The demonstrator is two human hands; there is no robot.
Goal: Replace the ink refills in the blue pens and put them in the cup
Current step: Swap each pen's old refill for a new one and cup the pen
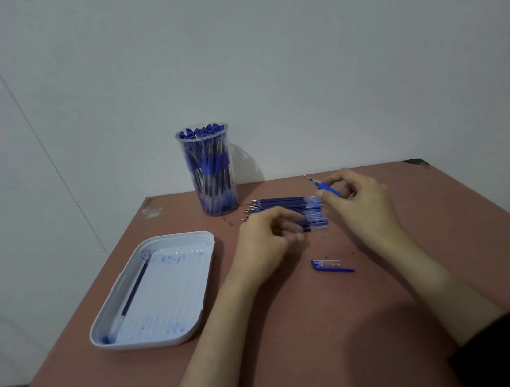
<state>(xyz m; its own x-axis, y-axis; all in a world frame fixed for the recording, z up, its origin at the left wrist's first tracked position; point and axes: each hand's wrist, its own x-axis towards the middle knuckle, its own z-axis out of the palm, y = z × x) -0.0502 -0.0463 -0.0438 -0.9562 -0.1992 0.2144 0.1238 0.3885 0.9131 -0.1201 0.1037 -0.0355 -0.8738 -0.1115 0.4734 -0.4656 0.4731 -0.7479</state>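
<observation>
Your right hand pinches the blue pen by its grip, tip aimed at 10 o'clock, right by the far right end of the refills. Your left hand is curled over the near side of that row, and I can't tell if it's got one. The hands are apart. From your left hand, the cup stuffed with pens is at 11 o'clock, a loose blue-clipped pen piece at 4 and the tray at 8.

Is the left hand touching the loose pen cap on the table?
Apart. The head view shows bare table between the left hand and the pen cap, which lies on its own.
</observation>
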